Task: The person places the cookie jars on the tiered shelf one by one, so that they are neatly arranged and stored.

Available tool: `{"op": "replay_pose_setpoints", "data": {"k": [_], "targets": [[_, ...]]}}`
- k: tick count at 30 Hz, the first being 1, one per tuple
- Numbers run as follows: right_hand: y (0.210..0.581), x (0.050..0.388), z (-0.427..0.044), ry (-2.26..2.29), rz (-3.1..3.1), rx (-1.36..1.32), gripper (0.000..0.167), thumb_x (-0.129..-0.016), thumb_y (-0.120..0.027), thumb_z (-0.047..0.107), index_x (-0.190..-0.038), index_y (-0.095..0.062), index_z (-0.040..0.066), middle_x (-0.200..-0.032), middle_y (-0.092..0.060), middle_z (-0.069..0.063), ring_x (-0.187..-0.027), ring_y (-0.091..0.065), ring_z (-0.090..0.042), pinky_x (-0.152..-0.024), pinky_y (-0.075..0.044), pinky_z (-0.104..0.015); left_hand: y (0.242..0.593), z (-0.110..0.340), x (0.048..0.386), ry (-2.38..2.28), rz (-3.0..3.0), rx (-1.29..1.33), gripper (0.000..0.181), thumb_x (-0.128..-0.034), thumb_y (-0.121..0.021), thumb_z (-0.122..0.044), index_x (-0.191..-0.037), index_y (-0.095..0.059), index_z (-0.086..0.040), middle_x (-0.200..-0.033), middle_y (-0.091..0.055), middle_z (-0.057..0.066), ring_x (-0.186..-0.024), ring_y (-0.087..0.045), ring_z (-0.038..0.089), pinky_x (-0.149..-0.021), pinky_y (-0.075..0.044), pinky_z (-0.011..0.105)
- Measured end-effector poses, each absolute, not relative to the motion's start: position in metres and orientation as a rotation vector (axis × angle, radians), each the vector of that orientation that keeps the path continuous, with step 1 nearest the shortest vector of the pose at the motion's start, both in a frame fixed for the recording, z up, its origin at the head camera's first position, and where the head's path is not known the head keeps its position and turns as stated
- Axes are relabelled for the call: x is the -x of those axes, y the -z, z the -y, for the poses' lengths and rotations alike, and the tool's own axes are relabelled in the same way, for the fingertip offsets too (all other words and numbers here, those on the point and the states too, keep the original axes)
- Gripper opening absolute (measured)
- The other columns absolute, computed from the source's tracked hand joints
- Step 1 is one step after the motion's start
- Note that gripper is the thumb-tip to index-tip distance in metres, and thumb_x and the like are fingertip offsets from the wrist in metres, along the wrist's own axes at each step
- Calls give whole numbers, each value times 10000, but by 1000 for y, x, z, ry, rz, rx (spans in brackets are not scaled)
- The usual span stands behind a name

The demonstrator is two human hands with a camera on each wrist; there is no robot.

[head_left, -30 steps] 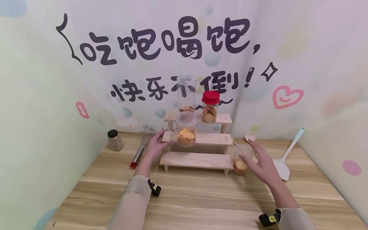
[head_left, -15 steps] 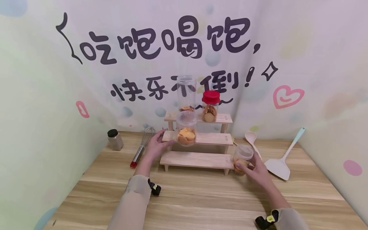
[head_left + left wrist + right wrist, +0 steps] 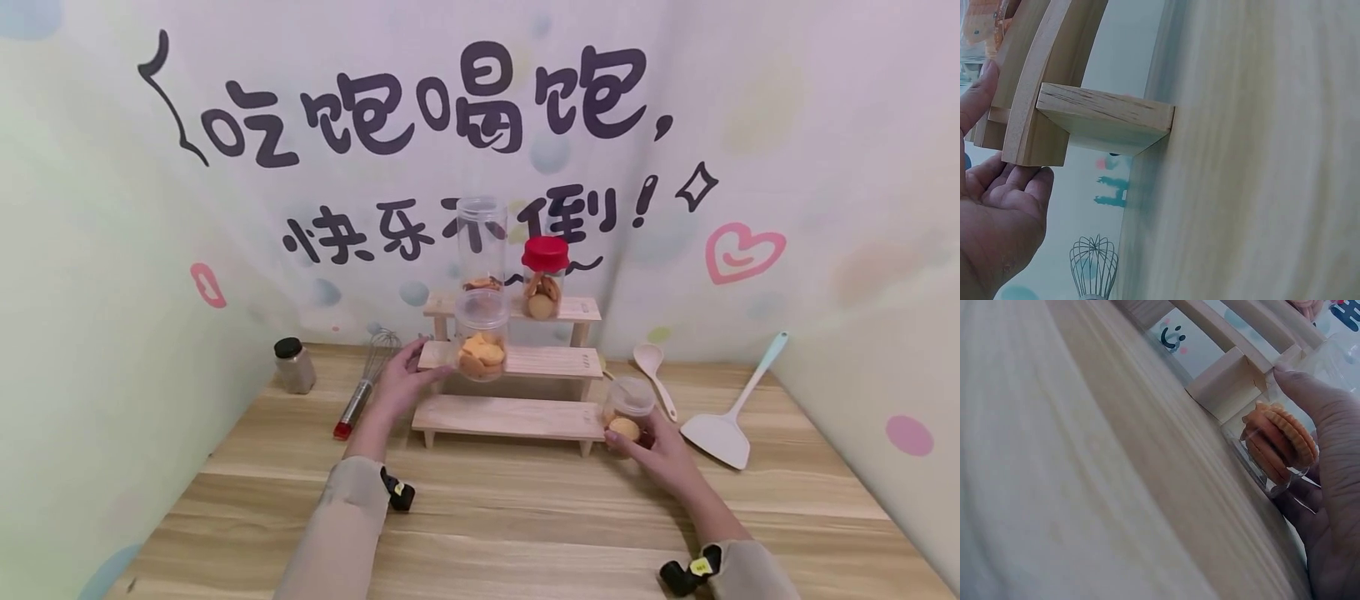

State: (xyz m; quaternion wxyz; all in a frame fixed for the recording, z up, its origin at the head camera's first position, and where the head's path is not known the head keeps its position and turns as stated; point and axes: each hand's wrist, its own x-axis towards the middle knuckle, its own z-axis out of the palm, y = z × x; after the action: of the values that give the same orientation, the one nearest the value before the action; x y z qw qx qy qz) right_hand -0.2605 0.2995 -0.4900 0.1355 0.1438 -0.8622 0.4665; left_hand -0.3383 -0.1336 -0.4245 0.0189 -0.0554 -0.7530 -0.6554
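My right hand (image 3: 666, 454) grips a clear plastic jar of round cookies (image 3: 628, 402) beside the right end of a three-step wooden stand (image 3: 551, 362). In the right wrist view, the thumb lies along one side of the jar, with cookies (image 3: 1275, 440) showing inside. My left hand (image 3: 400, 387) holds the left end of the middle step, thumb in front and fingers curled at the board's end (image 3: 1035, 147). A clear jar of yellowish biscuits (image 3: 482, 354) stands on that step near the thumb. Behind it rise a tall clear jar (image 3: 482, 242) and a red-lidded cookie jar (image 3: 543, 287) on the top step.
On the left lie a whisk (image 3: 360, 396) and a black-lidded shaker jar (image 3: 295, 367). A pale spoon (image 3: 652, 371) and a white spatula (image 3: 720, 437) with a light-blue handle end lie to the right. Patterned walls (image 3: 90, 292) enclose the wooden table (image 3: 480, 517).
My right hand has come down and left from above the cookie jar and now grips it. The left hand keeps its hold on the stand. The head view has shifted slightly.
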Motion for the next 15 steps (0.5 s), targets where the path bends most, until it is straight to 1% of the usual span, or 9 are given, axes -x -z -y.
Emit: {"op": "replay_pose_setpoints", "data": {"k": [5,11,15], "targets": [[494,260,-298,-1352,2498,-391,522,-908,-776,217,-1353,-516,133,-1177,-679,-106,-1028,-627,-178,-803,-532,-225,426,135,339,2041,2333,186,874,-848,-835,-248,-1563,-350,-111,-1602,-339,138,-1447,-373,300,-1142,-394,410],[493,260,-297,-1383,2496,-407,485,-918,-766,220,-1325,-520,125,-1128,-677,-105,-967,-628,-123,-766,-532,-225,426,136,339,2013,2356,178,885,-845,-836,-282,-1564,-349,-115,-1608,-331,139,-1454,-361,301,-1148,-384,420],[490,261,-298,-1384,2478,-436,491,-900,-784,206,-1313,-537,110,-1128,-684,-108,-972,-636,-128,-784,-530,-211,425,136,339,2006,2354,180,898,-839,-840,-292,-1568,-344,-120,-1609,-331,133,-1449,-372,297,-1138,-398,411]]}}
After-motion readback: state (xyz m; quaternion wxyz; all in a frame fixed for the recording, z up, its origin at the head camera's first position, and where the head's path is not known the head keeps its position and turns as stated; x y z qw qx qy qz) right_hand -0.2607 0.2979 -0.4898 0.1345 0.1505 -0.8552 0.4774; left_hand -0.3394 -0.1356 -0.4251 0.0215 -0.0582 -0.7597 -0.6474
